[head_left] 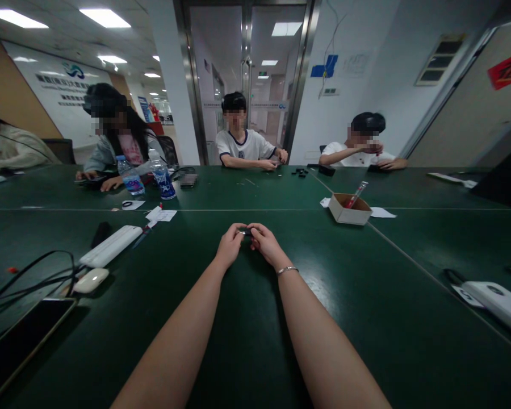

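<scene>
Both arms stretch forward over the green table (249, 335), and the hands meet near its middle. Between the fingertips is a small dark piece (247, 232) with a shiny silver end on the left; its exact kind is too small to make out. My left hand (230, 247) is closed, thumb and fingers pinching the silver end. My right hand (264, 243), with a silver bracelet (287, 270) at the wrist, is closed on the dark end. The fingers cover much of the piece.
To the left lie a phone (23, 346), a white earphone case (91, 280), a white power strip (111, 246) and black cables. Ahead stand two bottles (162, 179) and a small box (350, 213) holding a tube. Several people sit across the table.
</scene>
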A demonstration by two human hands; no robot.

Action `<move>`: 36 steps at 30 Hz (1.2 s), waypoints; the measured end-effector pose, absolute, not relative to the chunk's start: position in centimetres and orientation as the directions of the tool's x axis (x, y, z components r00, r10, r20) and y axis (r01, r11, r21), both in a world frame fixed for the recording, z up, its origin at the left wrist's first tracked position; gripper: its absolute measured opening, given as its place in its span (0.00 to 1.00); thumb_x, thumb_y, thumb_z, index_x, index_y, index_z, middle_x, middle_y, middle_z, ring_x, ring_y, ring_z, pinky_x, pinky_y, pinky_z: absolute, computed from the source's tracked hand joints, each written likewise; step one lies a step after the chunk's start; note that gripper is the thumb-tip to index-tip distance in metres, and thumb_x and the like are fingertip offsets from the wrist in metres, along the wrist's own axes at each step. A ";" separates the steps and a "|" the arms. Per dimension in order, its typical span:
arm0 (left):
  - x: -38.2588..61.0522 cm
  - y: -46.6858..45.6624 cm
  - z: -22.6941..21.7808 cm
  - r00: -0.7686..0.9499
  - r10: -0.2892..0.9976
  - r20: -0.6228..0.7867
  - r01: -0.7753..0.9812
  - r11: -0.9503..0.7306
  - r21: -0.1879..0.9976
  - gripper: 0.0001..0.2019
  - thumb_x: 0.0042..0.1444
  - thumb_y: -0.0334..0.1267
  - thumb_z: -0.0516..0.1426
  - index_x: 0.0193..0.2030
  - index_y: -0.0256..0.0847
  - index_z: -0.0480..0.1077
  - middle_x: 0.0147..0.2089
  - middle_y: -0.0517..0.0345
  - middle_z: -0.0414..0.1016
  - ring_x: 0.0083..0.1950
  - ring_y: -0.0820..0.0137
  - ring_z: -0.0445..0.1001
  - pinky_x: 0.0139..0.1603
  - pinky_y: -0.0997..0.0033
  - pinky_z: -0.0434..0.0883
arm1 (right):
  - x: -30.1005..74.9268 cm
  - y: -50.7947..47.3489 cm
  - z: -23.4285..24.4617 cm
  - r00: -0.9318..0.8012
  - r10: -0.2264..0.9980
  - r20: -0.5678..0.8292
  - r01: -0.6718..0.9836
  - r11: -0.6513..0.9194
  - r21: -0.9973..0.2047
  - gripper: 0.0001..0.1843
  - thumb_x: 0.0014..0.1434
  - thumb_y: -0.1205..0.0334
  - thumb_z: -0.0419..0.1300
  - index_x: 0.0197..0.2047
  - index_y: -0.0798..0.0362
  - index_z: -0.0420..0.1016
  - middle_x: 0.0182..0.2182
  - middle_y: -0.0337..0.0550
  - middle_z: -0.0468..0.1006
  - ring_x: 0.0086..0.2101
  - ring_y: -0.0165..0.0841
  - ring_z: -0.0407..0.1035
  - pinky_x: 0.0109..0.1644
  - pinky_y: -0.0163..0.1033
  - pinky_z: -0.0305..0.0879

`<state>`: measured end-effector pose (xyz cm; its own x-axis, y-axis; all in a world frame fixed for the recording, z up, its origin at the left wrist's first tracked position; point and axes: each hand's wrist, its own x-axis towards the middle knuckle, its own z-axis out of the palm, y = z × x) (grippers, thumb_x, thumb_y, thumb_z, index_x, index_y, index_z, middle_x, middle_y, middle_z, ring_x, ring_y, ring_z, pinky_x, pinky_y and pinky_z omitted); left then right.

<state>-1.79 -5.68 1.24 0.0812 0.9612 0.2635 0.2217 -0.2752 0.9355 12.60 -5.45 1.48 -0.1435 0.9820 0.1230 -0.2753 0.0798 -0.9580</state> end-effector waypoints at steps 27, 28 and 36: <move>-1.6 -6.4 2.2 0.068 0.963 0.260 0.223 -0.268 0.937 0.13 0.58 0.37 0.51 0.49 0.42 0.69 0.36 0.58 0.71 0.28 0.74 0.67 0.30 0.74 0.65 | 12.6 -5.3 1.4 -0.153 0.981 0.120 -0.295 0.071 -0.953 0.22 0.46 0.47 0.67 0.40 0.52 0.72 0.20 0.30 0.62 0.18 0.24 0.55 0.21 0.33 0.60; -1.5 -6.4 2.2 0.067 0.962 0.264 0.221 -0.272 0.937 0.13 0.58 0.37 0.51 0.49 0.42 0.69 0.35 0.59 0.71 0.28 0.74 0.66 0.30 0.74 0.65 | 12.6 -5.3 1.4 -0.152 0.981 0.119 -0.295 0.070 -0.953 0.22 0.46 0.47 0.67 0.40 0.52 0.72 0.20 0.30 0.62 0.18 0.24 0.55 0.21 0.33 0.60; -1.6 -6.3 2.1 0.069 0.959 0.277 0.226 -0.285 0.931 0.13 0.59 0.40 0.51 0.48 0.43 0.69 0.30 0.62 0.68 0.27 0.74 0.66 0.30 0.75 0.64 | 12.6 -5.2 1.3 -0.149 0.983 0.111 -0.290 0.064 -0.955 0.22 0.46 0.47 0.67 0.40 0.52 0.72 0.20 0.31 0.63 0.19 0.25 0.56 0.22 0.33 0.60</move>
<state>-1.61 -6.35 2.06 0.0689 0.9585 0.2766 0.2262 -0.2850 0.9315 12.60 -5.23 1.26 -0.1485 0.9827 0.1108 -0.2904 0.0637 -0.9548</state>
